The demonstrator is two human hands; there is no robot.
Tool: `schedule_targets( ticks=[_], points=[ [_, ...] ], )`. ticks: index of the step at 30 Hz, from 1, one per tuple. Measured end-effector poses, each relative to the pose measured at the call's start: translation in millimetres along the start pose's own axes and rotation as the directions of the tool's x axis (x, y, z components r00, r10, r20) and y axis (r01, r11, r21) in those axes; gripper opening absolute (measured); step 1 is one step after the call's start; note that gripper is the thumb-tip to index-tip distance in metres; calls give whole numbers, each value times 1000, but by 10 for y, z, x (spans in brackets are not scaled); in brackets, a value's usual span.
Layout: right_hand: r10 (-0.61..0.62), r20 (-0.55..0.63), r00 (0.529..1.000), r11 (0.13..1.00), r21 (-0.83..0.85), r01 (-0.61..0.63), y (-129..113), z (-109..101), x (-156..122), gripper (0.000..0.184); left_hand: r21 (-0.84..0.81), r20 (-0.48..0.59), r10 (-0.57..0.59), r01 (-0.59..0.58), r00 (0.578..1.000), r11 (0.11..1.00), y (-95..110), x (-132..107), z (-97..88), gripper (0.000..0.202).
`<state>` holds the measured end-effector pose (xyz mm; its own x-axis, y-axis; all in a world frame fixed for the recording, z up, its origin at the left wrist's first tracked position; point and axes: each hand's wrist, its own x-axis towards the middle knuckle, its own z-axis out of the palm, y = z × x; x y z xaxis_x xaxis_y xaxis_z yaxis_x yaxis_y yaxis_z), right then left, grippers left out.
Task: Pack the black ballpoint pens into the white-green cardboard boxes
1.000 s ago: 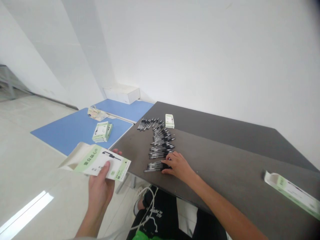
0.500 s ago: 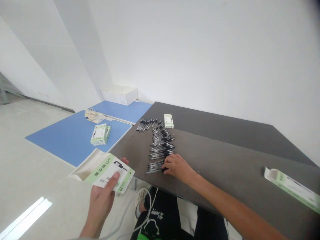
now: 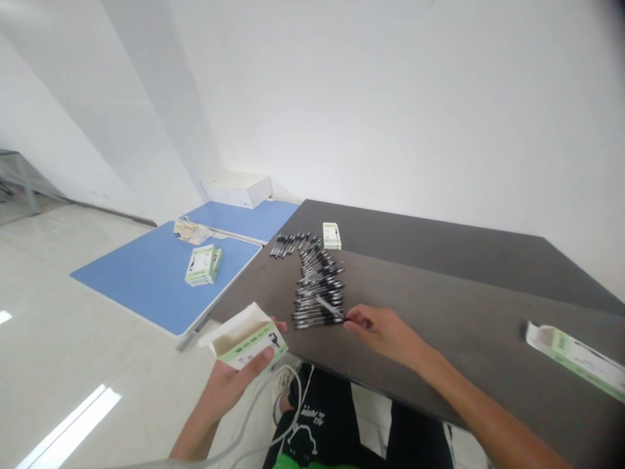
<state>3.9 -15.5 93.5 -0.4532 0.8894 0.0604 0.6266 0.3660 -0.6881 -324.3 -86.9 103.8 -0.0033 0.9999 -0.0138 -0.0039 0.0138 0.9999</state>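
My left hand (image 3: 233, 380) holds an open green-and-white cardboard box (image 3: 244, 339) just off the near edge of the dark table (image 3: 439, 273), with its open end facing up and left. My right hand (image 3: 383, 331) rests on the tabletop at the right of the long pile of black ballpoint pens (image 3: 317, 283). Its fingertips pinch the end of one pen (image 3: 331, 307), which lies slanted across the pile. A small green-and-white box (image 3: 331, 236) stands beyond the pens.
A flat open box (image 3: 576, 361) lies at the table's right. On the blue table (image 3: 146, 273) to the left sit a stack of boxes (image 3: 202, 265) and loose papers (image 3: 191, 231). A white box (image 3: 237, 190) stands by the wall. A white cable (image 3: 258, 417) hangs below the table edge.
My right hand has moved right, away from the lower pens, and now pinches a pen. My left hand has moved toward the table and turned the box, so its opening faces up.
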Motion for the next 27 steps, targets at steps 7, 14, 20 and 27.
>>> schedule_targets(
  ticks=[7, 14, 20, 27],
  points=[
    [159, 55, 986, 606, 783, -142, -513, -568, -629, 39, 230, 325, -8, -71, 946, 971, 125, 163, 404, 44],
    [-114, 447, 887, 132, 892, -432, -822, -789, -1005, 68, 214, 473, 112, -238, 874, 947, 25, 300, 868, 49],
    [89, 325, 942, 192, 922, -336, -915, -860, -1428, 63, 221, 488, 129, -265, 864, 939, 13, 315, 1039, 47],
    [72, 144, 987, 331, 930, -160, -1037, -651, -1289, 48, 177, 557, 191, -340, 808, 924, 22, 264, 1161, 49]
  ],
)
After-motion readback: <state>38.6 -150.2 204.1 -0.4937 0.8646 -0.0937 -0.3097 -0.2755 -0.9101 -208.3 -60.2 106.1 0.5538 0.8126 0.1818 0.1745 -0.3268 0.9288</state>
